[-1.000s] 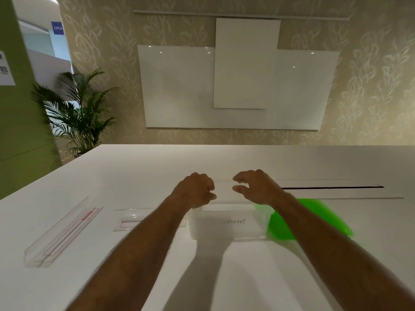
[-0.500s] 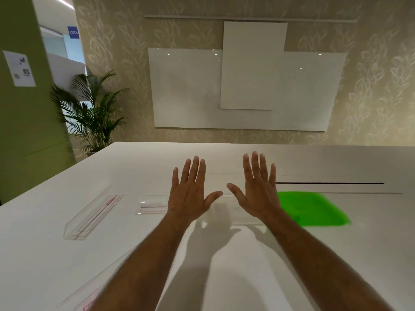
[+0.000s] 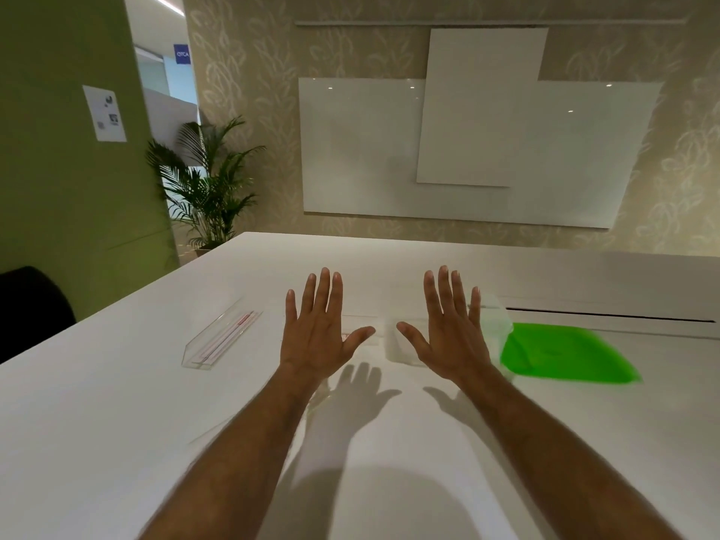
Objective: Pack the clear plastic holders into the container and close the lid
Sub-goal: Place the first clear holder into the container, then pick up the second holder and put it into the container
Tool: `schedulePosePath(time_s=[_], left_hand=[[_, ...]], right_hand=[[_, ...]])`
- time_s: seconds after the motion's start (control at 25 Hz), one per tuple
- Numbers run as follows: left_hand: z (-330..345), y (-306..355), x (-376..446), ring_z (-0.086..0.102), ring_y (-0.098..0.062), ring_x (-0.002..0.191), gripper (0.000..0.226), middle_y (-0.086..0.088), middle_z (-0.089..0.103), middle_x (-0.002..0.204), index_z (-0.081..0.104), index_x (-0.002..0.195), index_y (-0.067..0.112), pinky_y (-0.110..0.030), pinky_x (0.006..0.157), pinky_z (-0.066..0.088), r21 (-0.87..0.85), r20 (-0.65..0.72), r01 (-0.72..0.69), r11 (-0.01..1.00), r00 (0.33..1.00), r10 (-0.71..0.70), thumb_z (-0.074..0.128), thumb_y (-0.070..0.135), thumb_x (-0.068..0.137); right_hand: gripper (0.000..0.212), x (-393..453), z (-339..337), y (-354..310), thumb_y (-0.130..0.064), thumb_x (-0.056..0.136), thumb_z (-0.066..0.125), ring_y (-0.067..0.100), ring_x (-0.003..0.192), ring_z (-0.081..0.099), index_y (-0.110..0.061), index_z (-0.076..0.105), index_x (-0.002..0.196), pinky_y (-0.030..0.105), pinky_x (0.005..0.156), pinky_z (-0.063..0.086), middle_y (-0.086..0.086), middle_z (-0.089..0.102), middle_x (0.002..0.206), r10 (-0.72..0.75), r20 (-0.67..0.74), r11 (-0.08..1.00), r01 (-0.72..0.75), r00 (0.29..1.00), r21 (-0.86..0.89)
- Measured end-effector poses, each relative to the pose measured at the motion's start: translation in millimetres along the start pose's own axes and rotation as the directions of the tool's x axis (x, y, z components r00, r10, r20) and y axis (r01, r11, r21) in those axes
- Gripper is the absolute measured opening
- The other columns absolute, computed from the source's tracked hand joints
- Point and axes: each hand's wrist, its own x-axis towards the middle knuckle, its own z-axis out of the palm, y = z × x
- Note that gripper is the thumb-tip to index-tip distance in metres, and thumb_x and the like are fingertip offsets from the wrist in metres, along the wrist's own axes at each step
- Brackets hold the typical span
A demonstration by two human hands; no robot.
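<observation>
My left hand (image 3: 319, 333) and my right hand (image 3: 452, 333) hover flat above the white table (image 3: 117, 422), palms down, fingers spread, holding nothing. Behind and partly under my right hand stands the clear plastic container (image 3: 401, 344), mostly hidden. Its bright green lid (image 3: 565, 354) lies flat on the table just to its right. A long clear plastic holder with a red-striped insert (image 3: 222, 337) lies to the left of my left hand. A second clear holder (image 3: 358, 325) lies between my hands, largely covered. Another clear piece (image 3: 249, 420) is faintly visible under my left forearm.
A dark cable slot (image 3: 607, 315) runs across the table behind the lid. A black chair back (image 3: 31, 305) stands at the table's left edge. A potted palm (image 3: 206, 189) and white wall boards (image 3: 467, 150) are beyond the far edge.
A second ago both hands were curled at the container's top. They have opened and lifted, palms down with fingers spread, and the view has shifted to the left and up.
</observation>
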Motion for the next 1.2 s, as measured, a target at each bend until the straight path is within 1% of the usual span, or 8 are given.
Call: schedulePosePath(time_s=[0.44,0.52,0.6,0.72,0.84,0.92,1.04,1.2], left_hand=[[-19.1,-73.4,-52.9,-0.009,-0.028,0.151,0.102,-0.007,-0.010,0.165,-0.010,0.155,0.019,-0.057,0.121,0.005,0.048,0.041,0.174,0.984,0.984,-0.176,0.009,0.084,0.079],[-21.5,-82.1,-61.5,-0.007,-0.028,0.152,0.101,-0.007,-0.007,0.165,-0.007,0.155,0.018,-0.056,0.121,0.006,0.053,0.073,0.199,0.979,0.976,-0.203,0.014,0.083,0.081],[-24.2,-89.0,-69.4,0.002,-0.028,0.152,0.097,-0.006,0.004,0.166,0.004,0.156,0.019,-0.055,0.121,0.012,0.041,0.118,0.217,0.975,0.968,-0.220,0.022,0.081,0.083],[-28.5,-94.6,-78.6,0.035,-0.023,0.140,0.081,0.000,0.042,0.152,0.039,0.144,0.024,-0.047,0.108,0.039,-0.023,0.180,0.237,0.971,0.957,-0.230,0.037,0.078,0.083],[-33.1,-98.3,-90.6,0.055,-0.012,0.115,0.059,0.012,0.064,0.123,0.062,0.117,0.032,-0.035,0.091,0.047,-0.138,0.269,0.302,0.943,0.928,-0.258,0.050,0.075,0.079],[-35.8,-99.8,-100.0,0.057,-0.008,0.100,0.048,0.017,0.067,0.110,0.066,0.106,0.033,-0.030,0.082,0.047,-0.159,0.289,0.274,0.948,0.931,-0.221,0.059,0.069,0.076],[-38.6,-100.7,-109.5,0.060,-0.008,0.096,0.034,0.017,0.068,0.102,0.068,0.100,0.033,-0.027,0.079,0.047,-0.144,0.266,0.198,0.969,0.951,-0.155,0.066,0.055,0.075],[-41.4,-97.0,-112.6,0.062,-0.009,0.090,0.027,0.017,0.070,0.097,0.068,0.097,0.032,-0.026,0.075,0.047,-0.141,0.095,0.095,0.985,0.992,-0.083,0.065,0.049,0.077]], right_hand=[[0.085,-6.1,17.1,-95.5,-0.071,0.090,0.022,0.024,0.150,-0.007,-0.020,0.003,0.156,0.052,0.120,-0.002,0.006,-0.005,0.164,-0.261,0.044,0.951,0.249,0.964,0.182],[0.080,-9.2,19.5,-108.8,-0.065,0.093,0.029,0.022,0.151,-0.002,-0.021,0.006,0.156,0.047,0.122,0.001,0.004,-0.001,0.164,-0.346,0.082,0.916,0.318,0.935,0.243],[0.073,-13.2,19.6,-120.5,-0.053,0.095,0.043,0.022,0.150,0.015,-0.019,0.018,0.154,0.042,0.121,0.014,0.004,0.016,0.162,-0.431,0.125,0.867,0.372,0.894,0.331],[0.058,-16.9,18.1,-133.0,-0.037,0.092,0.056,0.023,0.136,0.042,-0.019,0.040,0.145,0.037,0.110,0.035,0.004,0.045,0.148,-0.513,0.116,0.804,0.429,0.850,0.411],[0.042,-21.8,18.3,-141.5,-0.030,0.092,0.054,0.020,0.126,0.050,-0.023,0.053,0.134,0.037,0.102,0.043,-0.001,0.057,0.136,-0.523,0.170,0.807,0.421,0.836,0.413],[0.030,-26.7,19.3,-143.9,-0.027,0.089,0.052,0.021,0.113,0.058,-0.023,0.062,0.118,0.039,0.090,0.049,-0.003,0.067,0.119,-0.504,0.153,0.830,0.427,0.850,0.360],[0.019,-29.8,17.8,-145.0,-0.025,0.084,0.054,0.021,0.094,0.063,-0.024,0.065,0.099,0.035,0.072,0.050,-0.004,0.071,0.096,-0.504,0.124,0.844,0.457,0.855,0.279],[0.008,-26.5,12.8,-143.3,-0.020,0.081,0.057,0.025,0.078,0.064,-0.021,0.065,0.082,0.032,0.057,0.043,0.000,0.070,0.077,-0.514,0.098,0.847,0.486,0.852,0.218]])
